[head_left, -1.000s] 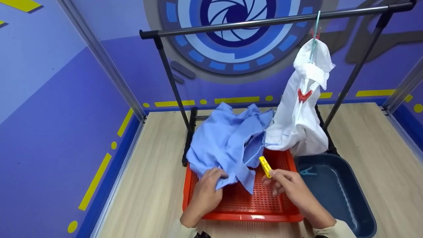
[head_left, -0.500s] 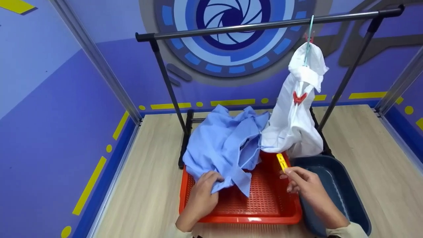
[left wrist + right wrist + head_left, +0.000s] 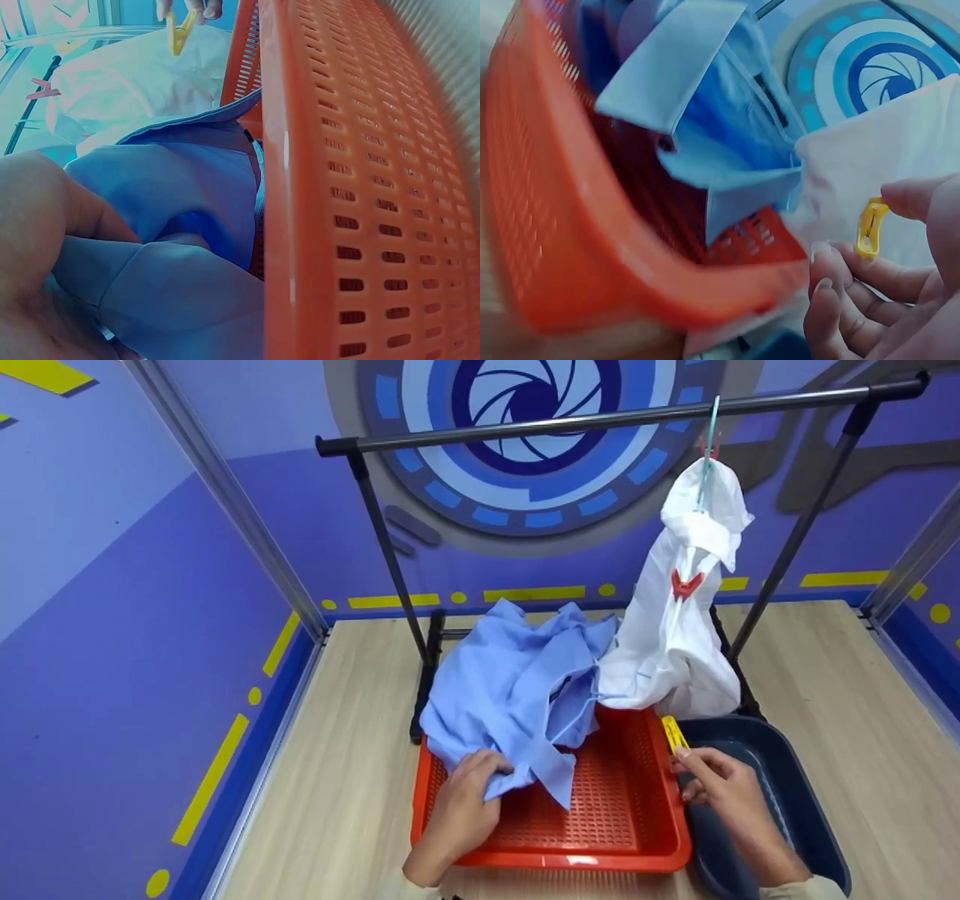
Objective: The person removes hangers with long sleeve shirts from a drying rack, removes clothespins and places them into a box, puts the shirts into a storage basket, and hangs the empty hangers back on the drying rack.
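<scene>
Purple wall (image 3: 112,712). Head: left hand (image 3: 463,808) grips blue shirt (image 3: 502,686), mid-frame; right hand (image 3: 729,793) pinches yellow clothespin (image 3: 674,733), lower right, probably stashing it; next likely wants release over dark tub (image 3: 795,791). Left wrist: clothespin up top. Right wrist: pinch clear, right half.

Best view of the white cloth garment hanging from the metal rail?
Head view: white cloth garment visible from top to lower edge, mostly uncovered. Left wrist view: only part, tinted, beyond the blue cloth garment. Right wrist view: only part, some of it behind the right hand.
</scene>
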`<state>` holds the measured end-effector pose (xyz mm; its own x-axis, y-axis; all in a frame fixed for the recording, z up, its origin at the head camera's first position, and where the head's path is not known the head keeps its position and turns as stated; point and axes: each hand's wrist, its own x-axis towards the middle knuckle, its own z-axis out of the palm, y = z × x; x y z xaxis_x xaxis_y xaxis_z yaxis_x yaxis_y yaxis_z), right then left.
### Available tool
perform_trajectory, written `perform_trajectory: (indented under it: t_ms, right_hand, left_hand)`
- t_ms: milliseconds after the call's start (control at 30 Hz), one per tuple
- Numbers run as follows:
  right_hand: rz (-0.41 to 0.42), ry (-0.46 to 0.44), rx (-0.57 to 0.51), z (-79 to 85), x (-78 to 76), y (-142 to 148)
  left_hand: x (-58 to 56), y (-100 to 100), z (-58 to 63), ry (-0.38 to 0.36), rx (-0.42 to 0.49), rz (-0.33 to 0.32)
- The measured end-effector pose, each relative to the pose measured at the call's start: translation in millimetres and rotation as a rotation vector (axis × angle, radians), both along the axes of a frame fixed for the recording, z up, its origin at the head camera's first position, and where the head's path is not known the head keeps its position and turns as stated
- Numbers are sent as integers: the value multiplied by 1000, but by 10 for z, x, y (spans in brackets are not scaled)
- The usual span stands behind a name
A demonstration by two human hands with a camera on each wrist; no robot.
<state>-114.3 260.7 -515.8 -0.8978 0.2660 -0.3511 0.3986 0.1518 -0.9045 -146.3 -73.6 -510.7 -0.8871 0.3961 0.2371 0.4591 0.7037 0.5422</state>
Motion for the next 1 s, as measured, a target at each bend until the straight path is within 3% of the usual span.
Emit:
perform_trajectory:
  t_ms: [167,533,733,867,1000]
  right_hand:
    - [-3,-30,105,-78,3,97]
    - [-9,-138,162,-217,-33,346]
    - [14,-144,223,-274,-72,468]
    - [46,-152,302,-314,-99,533]
    - [143,-179,453,-336,-122,590]
  left_hand:
    - [-2,-9,-35,47,11,-16]
    - [7,-11,-34,24,4,-18]
    - [6,-12,-39,30,7,-20]
    - [11,-11,-32,10,5,-14]
    - [13,-11,-31,4,4,-14]
